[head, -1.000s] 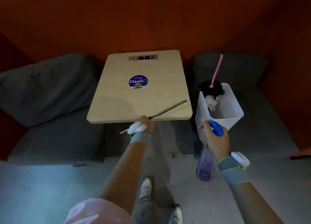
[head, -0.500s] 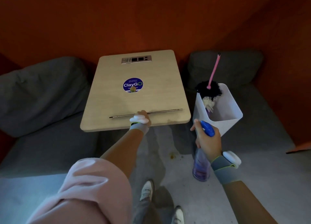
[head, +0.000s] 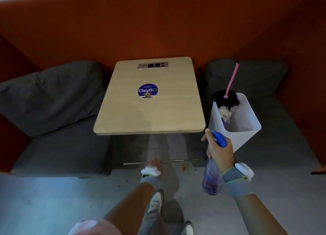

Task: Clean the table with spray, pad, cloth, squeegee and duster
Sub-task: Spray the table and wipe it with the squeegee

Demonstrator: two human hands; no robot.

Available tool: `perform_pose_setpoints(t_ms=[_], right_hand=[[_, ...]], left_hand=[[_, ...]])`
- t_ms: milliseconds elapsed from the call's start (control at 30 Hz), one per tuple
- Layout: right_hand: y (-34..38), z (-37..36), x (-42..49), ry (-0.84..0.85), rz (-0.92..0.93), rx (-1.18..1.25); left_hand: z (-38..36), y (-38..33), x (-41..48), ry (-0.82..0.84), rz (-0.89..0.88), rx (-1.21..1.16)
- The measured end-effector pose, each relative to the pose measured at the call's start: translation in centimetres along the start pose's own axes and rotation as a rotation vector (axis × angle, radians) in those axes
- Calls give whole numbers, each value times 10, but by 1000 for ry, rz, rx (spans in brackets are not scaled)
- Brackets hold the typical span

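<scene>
The light wood table (head: 123, 118) carries a round blue ClayGO sticker (head: 147, 91) and a metal socket panel (head: 152, 65) at its far end. My left hand (head: 155, 165) grips the squeegee (head: 174, 161), whose long thin blade lies level, below and in front of the table's near edge. To the right of the table's near corner, my right hand (head: 218, 151) is closed around a clear purple spray bottle (head: 212, 178) with a blue trigger head. A duster (head: 227, 100) with a pink handle and dark fluffy head stands in a white bin (head: 247, 128).
Grey cushioned benches (head: 58, 143) flank the table on both sides, backed by orange walls (head: 158, 31). The white bin stands on the right bench by the table. My shoes (head: 155, 204) are on the grey floor, where a small brown stain (head: 184, 168) shows.
My left hand has pulled the squeegee toward me, across the near part of the table and off its front edge. The right hand with the bottle has held its place.
</scene>
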State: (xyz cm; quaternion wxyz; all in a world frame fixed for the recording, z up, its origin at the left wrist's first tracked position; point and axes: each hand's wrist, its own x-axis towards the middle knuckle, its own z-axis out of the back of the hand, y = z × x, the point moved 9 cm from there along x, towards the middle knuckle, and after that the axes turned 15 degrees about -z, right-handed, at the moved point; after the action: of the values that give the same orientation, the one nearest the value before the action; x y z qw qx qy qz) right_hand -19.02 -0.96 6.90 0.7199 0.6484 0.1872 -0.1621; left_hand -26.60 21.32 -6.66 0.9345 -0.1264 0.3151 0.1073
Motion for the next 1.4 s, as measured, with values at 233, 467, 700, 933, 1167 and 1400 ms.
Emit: perform_pose_setpoints(t_ms=[233, 467, 700, 933, 1167, 1400], right_hand=[[-9, 15, 1, -63, -6, -25], [-9, 12, 3, -76, -36, -5], [-1, 7, 3, -93, -8, -21], [-11, -14, 0, -41, -39, -13], [-9, -52, -7, -69, 15, -48], [-9, -141, -29, -71, 35, -47]], left_hand=[[58, -17, -18, -274, 81, -204], [137, -70, 15, -323, 15, -128], [117, -86, 34, -300, -187, -101], [115, -54, 41, -240, -246, 150], [111, -9, 37, -208, -355, 217], [120, 106, 9, -215, -234, 226]])
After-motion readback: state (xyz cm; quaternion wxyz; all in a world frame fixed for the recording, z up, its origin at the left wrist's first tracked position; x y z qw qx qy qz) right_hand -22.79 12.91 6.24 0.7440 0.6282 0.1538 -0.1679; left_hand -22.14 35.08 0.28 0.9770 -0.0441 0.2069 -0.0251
